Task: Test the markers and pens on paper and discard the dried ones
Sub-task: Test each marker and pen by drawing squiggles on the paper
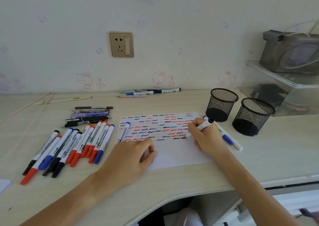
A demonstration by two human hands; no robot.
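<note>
— Cups (222,104), two black mesh ones, stood at two o'clock; markers (69,146) lay at nine.
— And the pen?
— Right grip (205,136) pinched a black marker (200,127) on the paper (172,155), tip toward eight, cap toward two. Left grip (136,155) loosely curled, pressing the sheet.

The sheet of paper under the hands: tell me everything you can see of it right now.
The sheet of paper is white and lies flat on the pale desk, near its front edge. Its far half is filled with rows of short red, blue and black squiggles; the near part is blank. The left hand rests on its near-left corner. The right hand holds a black marker with its tip at the lowest row. A blue-capped marker lies on its left edge.
</note>
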